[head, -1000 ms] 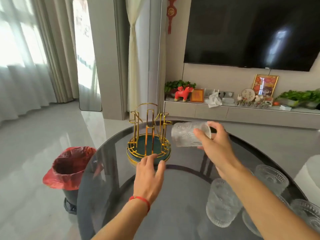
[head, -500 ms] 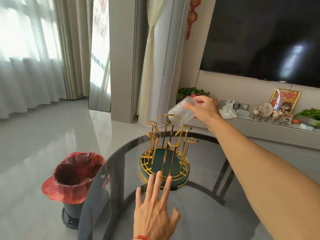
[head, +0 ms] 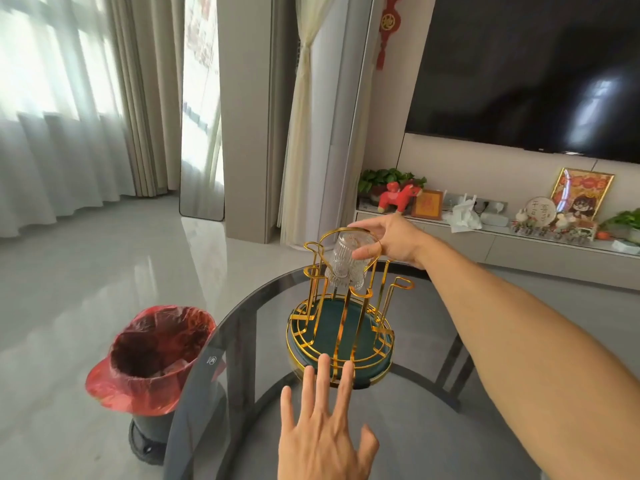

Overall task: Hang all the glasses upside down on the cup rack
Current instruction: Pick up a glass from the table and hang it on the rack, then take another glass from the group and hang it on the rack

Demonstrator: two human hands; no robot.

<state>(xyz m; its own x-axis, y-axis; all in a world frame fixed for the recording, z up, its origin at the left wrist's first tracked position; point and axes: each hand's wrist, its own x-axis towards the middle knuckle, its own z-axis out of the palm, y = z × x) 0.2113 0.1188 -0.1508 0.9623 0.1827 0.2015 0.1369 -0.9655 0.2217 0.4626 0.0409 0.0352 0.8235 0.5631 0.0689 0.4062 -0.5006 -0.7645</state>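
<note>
A gold wire cup rack (head: 341,317) with a dark green round base stands on the dark glass table (head: 242,393). A clear ribbed glass (head: 346,266) is upside down at the top of the rack, over one of its far prongs. My right hand (head: 384,240) grips the glass near its upturned bottom with thumb and fingers. My left hand (head: 322,427) lies flat with fingers spread, its fingertips against the near rim of the rack's base. No other glasses show in this view.
A bin lined with a red bag (head: 152,358) stands on the floor just left of the table edge. Beyond the table are a low TV cabinet (head: 485,244) with ornaments, a wall TV, curtains and a pillar.
My right hand has brought the glass down from above the rack, mouth down, onto a far prong. The left hand stays at the base. The view has moved closer to the rack.
</note>
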